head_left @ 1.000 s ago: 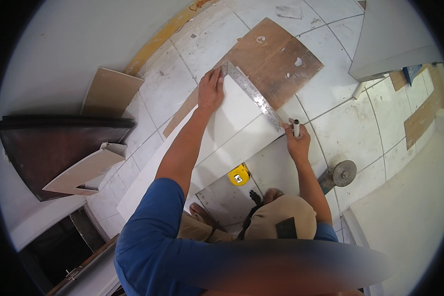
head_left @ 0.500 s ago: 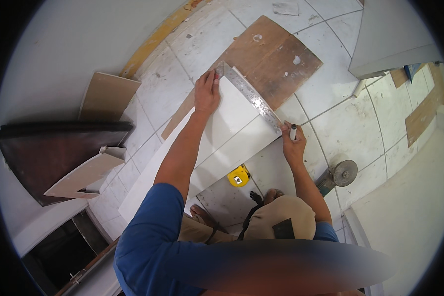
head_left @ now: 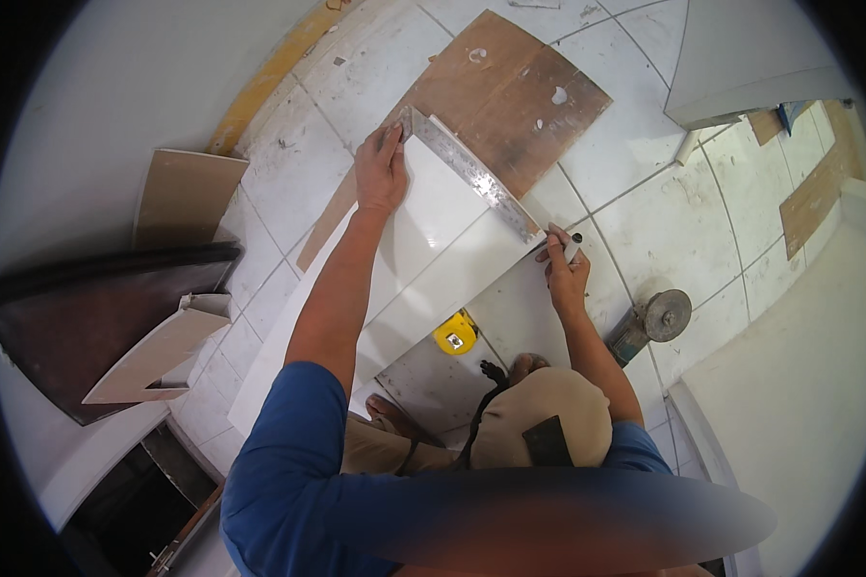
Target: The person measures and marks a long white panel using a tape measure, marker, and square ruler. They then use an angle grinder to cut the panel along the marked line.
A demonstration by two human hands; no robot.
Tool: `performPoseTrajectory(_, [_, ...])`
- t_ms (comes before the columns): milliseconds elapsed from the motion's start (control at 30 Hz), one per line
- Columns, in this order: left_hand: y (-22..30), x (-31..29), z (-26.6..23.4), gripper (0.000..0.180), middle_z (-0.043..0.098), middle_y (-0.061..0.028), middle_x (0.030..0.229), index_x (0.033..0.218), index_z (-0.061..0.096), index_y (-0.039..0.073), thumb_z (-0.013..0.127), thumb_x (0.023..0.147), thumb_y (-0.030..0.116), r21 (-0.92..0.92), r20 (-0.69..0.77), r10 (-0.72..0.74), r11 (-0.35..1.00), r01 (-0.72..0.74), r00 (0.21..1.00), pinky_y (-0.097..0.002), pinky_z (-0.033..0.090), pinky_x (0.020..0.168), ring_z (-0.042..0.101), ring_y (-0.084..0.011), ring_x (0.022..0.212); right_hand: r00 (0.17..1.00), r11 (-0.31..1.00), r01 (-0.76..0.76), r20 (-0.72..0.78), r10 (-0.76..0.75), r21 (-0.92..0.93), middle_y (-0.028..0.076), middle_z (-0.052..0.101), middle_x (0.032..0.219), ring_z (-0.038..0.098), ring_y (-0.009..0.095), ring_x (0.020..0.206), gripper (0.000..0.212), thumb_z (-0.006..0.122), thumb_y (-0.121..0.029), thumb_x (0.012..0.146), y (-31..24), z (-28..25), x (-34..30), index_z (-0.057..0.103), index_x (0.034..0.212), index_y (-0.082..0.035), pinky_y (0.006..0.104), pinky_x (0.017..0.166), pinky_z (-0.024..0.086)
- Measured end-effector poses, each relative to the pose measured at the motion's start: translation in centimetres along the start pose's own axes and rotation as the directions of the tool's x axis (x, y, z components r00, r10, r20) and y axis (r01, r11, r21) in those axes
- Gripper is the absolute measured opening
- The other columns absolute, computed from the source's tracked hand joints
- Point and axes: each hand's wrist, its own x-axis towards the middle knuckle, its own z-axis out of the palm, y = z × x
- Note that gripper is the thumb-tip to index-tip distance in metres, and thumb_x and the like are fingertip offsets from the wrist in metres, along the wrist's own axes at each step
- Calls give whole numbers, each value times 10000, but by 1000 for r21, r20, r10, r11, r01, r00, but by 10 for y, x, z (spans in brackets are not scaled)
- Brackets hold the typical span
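A long white board (head_left: 431,207), with a straight line along its length, stretches diagonally in front of me. Across its far end lies a speckled metal strip (head_left: 481,183). My left hand (head_left: 382,171) is closed at the strip's upper-left end, fingers pressed together over the metal and the board's edge. At the strip's other end, beside the board's near corner, my right hand (head_left: 566,269) grips a white marker with a dark tip (head_left: 573,247). Below the board, a yellow tape measure (head_left: 455,333) rests on the tiles near my feet.
A stained brown wood sheet (head_left: 520,91) lies beyond and partly under the board. An angle grinder (head_left: 649,322) sits on the floor right of my right forearm. Dark panels (head_left: 96,322) and board offcuts (head_left: 188,197) lean along the left wall.
The view has shifted slightly, so most things appear a little further left and up. My right hand has drawn slightly off the strip's end, and the marker has tilted. My left hand keeps its place.
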Motion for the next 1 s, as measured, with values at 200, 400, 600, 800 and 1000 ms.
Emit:
performPoseTrajectory(200, [-2,0,1,363,593,-185,1248,1337,627,162,561,981,164,-47,5,-20,999,20,1000,-445,437,1000,558,-369,1128,986,986,164,7,-164,-38,42,672,835,616,102,742,239,710,-124,933,13,11,3,674,1116,26,258,676,497])
performPoseTrajectory(400, [1,0,-1,347,606,-186,1235,1296,639,132,574,955,120,-29,-2,-44,999,44,999,-454,456,967,568,-386,1111,992,988,126,-13,-128,-94,42,675,847,616,105,759,218,725,-103,913,8,11,2,682,1077,33,262,706,509])
performPoseTrajectory(600, [0,0,-1,346,600,-192,1241,1296,639,123,575,956,126,-19,-11,-4,1000,4,1000,-456,451,975,565,-385,1112,987,985,158,-10,-159,-75,37,675,866,598,105,778,216,734,-97,899,15,10,4,689,1069,28,264,728,503])
performPoseTrajectory(800, [3,0,-2,348,599,-187,1242,1289,645,124,588,945,114,-24,-16,-15,1000,15,1000,-449,456,981,566,-382,1106,986,984,165,-23,-166,-61,26,659,848,586,104,773,220,741,-113,900,14,12,4,692,1068,20,269,731,498])
performPoseTrajectory(1000, [4,0,-1,345,600,-180,1247,1282,650,122,603,940,124,-14,-24,6,1000,-6,1000,-450,469,967,572,-375,1105,994,988,108,-15,-110,-110,27,659,846,588,98,774,233,737,-124,907,9,9,3,698,1084,21,256,740,488])
